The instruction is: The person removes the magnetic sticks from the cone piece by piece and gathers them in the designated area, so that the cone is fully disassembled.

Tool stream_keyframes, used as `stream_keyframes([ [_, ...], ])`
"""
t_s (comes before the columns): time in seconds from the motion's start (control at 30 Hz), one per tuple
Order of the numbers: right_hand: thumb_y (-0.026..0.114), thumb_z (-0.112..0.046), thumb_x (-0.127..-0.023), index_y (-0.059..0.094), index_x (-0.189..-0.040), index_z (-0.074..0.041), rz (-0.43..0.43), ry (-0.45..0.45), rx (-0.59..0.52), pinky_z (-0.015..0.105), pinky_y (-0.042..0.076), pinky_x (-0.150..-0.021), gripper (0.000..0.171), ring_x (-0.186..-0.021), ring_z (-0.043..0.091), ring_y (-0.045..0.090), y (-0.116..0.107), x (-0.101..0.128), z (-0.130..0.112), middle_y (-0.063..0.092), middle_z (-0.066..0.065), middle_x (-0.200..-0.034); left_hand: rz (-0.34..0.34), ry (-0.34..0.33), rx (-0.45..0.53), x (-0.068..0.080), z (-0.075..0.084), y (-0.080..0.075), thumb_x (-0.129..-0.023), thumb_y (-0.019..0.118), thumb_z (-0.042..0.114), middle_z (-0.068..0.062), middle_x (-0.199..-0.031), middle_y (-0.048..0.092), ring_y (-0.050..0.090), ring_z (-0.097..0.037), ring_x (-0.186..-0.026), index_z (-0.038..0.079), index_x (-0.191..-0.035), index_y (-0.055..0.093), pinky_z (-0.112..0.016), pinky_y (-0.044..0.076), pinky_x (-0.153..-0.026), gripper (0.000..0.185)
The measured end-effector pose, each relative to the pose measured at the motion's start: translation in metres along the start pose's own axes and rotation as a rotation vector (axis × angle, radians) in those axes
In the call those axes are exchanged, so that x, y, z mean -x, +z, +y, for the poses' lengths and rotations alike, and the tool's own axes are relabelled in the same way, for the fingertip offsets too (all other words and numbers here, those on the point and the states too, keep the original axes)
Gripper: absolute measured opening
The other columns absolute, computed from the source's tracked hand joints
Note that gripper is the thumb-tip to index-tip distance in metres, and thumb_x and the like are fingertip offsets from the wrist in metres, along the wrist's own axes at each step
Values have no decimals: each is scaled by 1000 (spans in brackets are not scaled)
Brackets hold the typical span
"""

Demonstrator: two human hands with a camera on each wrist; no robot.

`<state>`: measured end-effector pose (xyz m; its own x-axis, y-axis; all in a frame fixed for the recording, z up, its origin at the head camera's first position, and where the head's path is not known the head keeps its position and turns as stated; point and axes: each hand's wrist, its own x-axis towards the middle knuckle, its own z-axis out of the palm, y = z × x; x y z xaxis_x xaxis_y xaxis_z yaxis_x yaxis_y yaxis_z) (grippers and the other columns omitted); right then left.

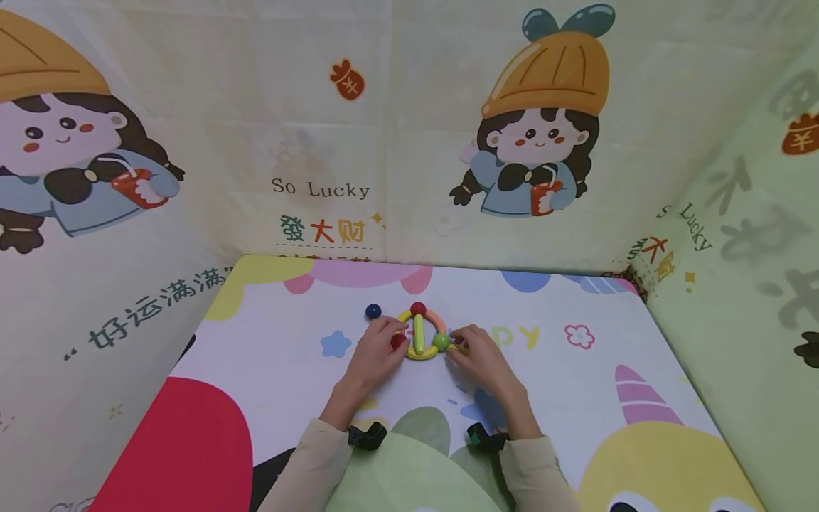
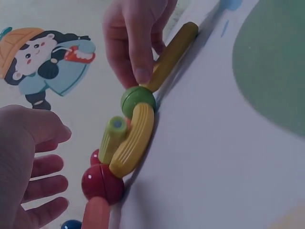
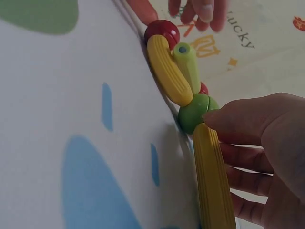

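Sleeves and two wrist-worn cameras fill the bottom of the head view, and beyond them both hands meet at a small ring of magnetic sticks and balls [image 1: 420, 334] lying flat near the middle of the cartoon-printed table mat [image 1: 269, 370]. Its straight light-green stick [image 1: 419, 333] runs away from the person, across the ring, up towards a red ball at the far side. At the ring's near-left edge the left hand [image 1: 376, 348] rests against a red ball [image 1: 398, 341], while the right hand [image 1: 476, 355] touches the green ball [image 1: 441, 341] at the near-right; a loose blue ball [image 1: 373, 311] sits just beyond the left fingers. No container shows in this view, nor in either wrist view. From the left wrist camera, the left hand [image 2: 28, 162] is spread with relaxed fingers, holding nothing, close beside the red ball [image 2: 102, 183]. Opposite, the right hand's fingertips [image 2: 140, 71] press on the green ball [image 2: 137, 101], from which a straight yellow stick [image 2: 174, 52] leads away. From the right wrist camera, the right hand [image 3: 259, 143] curls its fingers along that yellow stick [image 3: 212, 181], thumb tip on the green ball [image 3: 193, 117]; the curved yellow stick [image 3: 169, 71] arcs from there to the red ball [image 3: 162, 31].
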<state>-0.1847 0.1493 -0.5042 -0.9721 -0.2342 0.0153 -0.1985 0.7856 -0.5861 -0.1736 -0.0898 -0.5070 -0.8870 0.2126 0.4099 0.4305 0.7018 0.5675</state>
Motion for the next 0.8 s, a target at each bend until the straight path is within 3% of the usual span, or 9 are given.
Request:
stream_keyframes([
  [0.17, 74, -23, -89, 69, -118, -9, -1, 22, -13, 40, 54, -94, 33, -100, 19, 58, 1, -4, -2, 64, 3, -107, -5, 30, 21, -7, 6, 7, -90, 72, 16, -5, -115, 64, 60, -19, -107, 6, -119, 70, -34, 56, -95, 31],
  [0.43, 76, -20, -88, 69, -114, -6, 3, 23, 4, 38, 55, -88, 31, -91, 18, 59, 2, -6, -1, 65, 4, -101, -32, 70, 33, -13, 14, 21, -92, 71, 16, -5, -114, 64, 63, -18, -97, 7, -120, 70, -30, 58, -86, 29],
  [0.6, 76, -20, -87, 70, -107, -6, 6, 31, -2, 35, 54, -81, 25, -82, 16, 57, 3, -5, 0, 66, 4, -94, -89, 81, -27, -14, 21, 31, -93, 70, 18, -3, -118, 63, 63, -16, -108, 9, -122, 69, -31, 56, -96, 30],
  [0.8, 77, -19, -87, 69, -105, -7, -1, 46, -2, 31, 51, -75, 22, -79, 15, 54, 3, -2, 0, 64, 2, -90, -135, 153, -98, -19, 27, 42, -95, 69, 18, -3, -122, 65, 63, -15, -112, 8, -125, 69, -28, 55, -98, 31],
])
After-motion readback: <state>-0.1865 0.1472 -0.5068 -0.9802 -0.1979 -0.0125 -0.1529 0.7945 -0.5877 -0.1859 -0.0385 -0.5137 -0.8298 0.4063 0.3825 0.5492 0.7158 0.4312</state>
